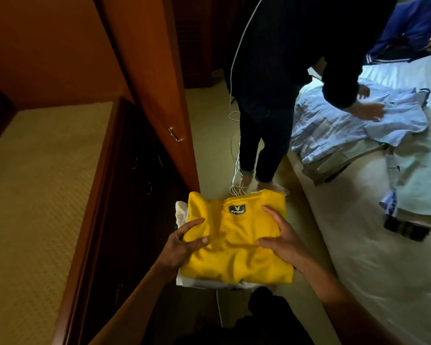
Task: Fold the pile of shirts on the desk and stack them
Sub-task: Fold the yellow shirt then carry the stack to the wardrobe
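The folded yellow shirt (237, 241) lies on top of a small stack, with a white shirt (184, 215) showing under its left and lower edges, and the whole stack is carried in the air straight ahead of the person, over the floor between a wooden cabinet and a bed. Its long axis runs away from the body, collar and label at the far end. The left hand (184, 241) grips the left edge, thumb on top and fingers curled underneath; the right hand (280, 239) holds the right side, thumb and fingers spread over the top and wrapping the edge. Both are equally near, one on each flank, so any setting down looks like a two-handed job. The cabinet top (35, 195), with its pale textured surface, lies to the left and seems the nearest flat spot; the open cabinet door (157, 83) leans out between it and the stack and may get in the way. Ahead, a second person (271, 95) in dark clothes stands by loose white cables (235, 168) and bends over light blue shirts (346, 130) on the bed (371, 257) to the right.
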A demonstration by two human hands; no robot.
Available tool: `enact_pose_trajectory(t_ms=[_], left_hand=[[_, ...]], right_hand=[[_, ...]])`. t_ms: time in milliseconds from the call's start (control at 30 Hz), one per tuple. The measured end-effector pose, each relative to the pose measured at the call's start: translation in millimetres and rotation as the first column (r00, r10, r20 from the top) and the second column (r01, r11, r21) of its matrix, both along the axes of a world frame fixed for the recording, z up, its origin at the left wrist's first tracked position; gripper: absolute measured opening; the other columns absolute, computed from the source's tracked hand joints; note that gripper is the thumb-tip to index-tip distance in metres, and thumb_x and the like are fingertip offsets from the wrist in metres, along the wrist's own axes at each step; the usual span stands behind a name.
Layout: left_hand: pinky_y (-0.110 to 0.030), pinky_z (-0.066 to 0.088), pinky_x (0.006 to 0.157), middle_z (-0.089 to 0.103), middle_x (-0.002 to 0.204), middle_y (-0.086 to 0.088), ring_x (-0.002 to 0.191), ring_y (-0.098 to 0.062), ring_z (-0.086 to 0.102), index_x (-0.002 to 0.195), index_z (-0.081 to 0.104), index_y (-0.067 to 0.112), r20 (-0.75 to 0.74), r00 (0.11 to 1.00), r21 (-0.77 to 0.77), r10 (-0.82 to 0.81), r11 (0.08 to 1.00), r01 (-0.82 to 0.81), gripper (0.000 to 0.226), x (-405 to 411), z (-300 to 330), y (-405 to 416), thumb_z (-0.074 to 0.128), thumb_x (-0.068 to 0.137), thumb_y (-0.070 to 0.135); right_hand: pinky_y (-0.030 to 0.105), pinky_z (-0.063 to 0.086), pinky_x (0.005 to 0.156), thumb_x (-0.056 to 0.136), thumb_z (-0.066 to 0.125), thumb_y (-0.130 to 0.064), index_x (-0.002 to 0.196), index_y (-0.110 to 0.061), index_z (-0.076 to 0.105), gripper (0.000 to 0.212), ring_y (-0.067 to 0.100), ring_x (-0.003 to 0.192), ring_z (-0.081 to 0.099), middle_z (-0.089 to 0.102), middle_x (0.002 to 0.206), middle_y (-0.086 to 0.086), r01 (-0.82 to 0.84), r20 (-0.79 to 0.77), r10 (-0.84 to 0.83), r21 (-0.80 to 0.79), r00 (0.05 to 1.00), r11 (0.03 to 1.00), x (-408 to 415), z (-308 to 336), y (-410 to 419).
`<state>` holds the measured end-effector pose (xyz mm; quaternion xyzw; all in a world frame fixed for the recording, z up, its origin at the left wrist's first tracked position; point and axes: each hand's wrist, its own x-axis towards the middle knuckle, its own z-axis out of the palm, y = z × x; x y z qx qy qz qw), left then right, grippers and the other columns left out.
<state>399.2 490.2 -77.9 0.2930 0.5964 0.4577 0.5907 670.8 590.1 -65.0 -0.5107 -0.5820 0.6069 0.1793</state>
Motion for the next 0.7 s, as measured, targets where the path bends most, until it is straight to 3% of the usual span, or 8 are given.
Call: enact_pose_trajectory(t_ms=[100, 200, 267, 367, 500, 700], left_hand=[[-0.025, 0.057, 0.071, 0.06, 0.123, 0.01, 0.103, -0.012, 0.064, 0.126, 0.062, 0.029, -0.014, 1.0, -0.006, 0.017, 1.0, -0.018, 0.058, -3, -5, 47, 0.079, 0.072, 0.012], [-0.025, 0.057, 0.072, 0.06, 0.125, 0.008, 0.1, -0.01, 0.066, 0.126, 0.062, 0.026, -0.028, 0.999, 0.001, 0.018, 1.0, -0.018, 0.058, -4, -13, 99, 0.079, 0.073, 0.007], [-0.023, 0.057, 0.072, 0.057, 0.128, 0.01, 0.107, -0.011, 0.062, 0.127, 0.062, 0.026, -0.039, 0.999, 0.009, 0.031, 0.999, -0.03, 0.066, -2, -17, 136, 0.088, 0.067, 0.019], [-0.023, 0.057, 0.072, 0.054, 0.129, 0.011, 0.113, -0.016, 0.057, 0.127, 0.061, 0.027, -0.047, 0.997, -0.001, 0.064, 0.998, -0.064, 0.086, 6, -20, 183, 0.093, 0.048, 0.04], [-0.021, 0.055, 0.075, 0.052, 0.132, 0.007, 0.117, -0.02, 0.054, 0.127, 0.059, 0.029, -0.099, 0.99, -0.001, 0.104, 0.995, -0.104, 0.057, 19, -22, 241, 0.078, 0.076, 0.009], [-0.039, 0.049, 0.091, 0.049, 0.134, 0.01, 0.12, -0.023, 0.05, 0.117, 0.065, 0.044, -0.076, 0.985, -0.095, 0.154, 0.982, -0.161, 0.061, 13, -28, 312, 0.09, 0.062, 0.033]], right_hand=[[0.026, 0.041, 0.085, 0.079, 0.078, -0.013, 0.147, -0.038, 0.031, 0.086, 0.013, 0.121, 0.037, 0.032, 0.138, -0.009, -0.021, 0.035, 0.019, 0.035, 0.999, 0.999, -6, -8, 49], [0.037, 0.04, 0.097, 0.069, 0.081, -0.031, 0.145, -0.046, 0.03, 0.092, 0.019, 0.126, 0.038, 0.032, 0.143, -0.007, -0.048, 0.076, 0.044, 0.055, 0.996, 0.997, -9, -18, 103], [0.043, 0.041, 0.102, 0.063, 0.077, -0.039, 0.143, -0.051, 0.029, 0.094, 0.023, 0.131, 0.038, 0.031, 0.148, -0.006, -0.08, 0.077, 0.075, 0.067, 0.994, 0.995, -10, -24, 141], [0.048, 0.041, 0.105, 0.07, 0.078, -0.033, 0.142, -0.054, 0.027, 0.091, 0.024, 0.133, 0.035, 0.028, 0.149, -0.007, -0.128, 0.079, 0.123, 0.064, 0.989, 0.99, -9, -25, 194], [0.043, 0.042, 0.101, 0.076, 0.078, -0.024, 0.141, -0.057, 0.025, 0.09, 0.025, 0.133, 0.035, 0.028, 0.148, -0.008, -0.172, 0.114, 0.163, 0.072, 0.98, 0.982, -6, -26, 262], [0.034, 0.038, 0.097, 0.081, 0.074, -0.016, 0.141, -0.053, 0.021, 0.088, 0.021, 0.131, 0.035, 0.026, 0.134, -0.016, -0.257, 0.177, 0.237, 0.096, 0.955, 0.962, -22, -27, 345]])
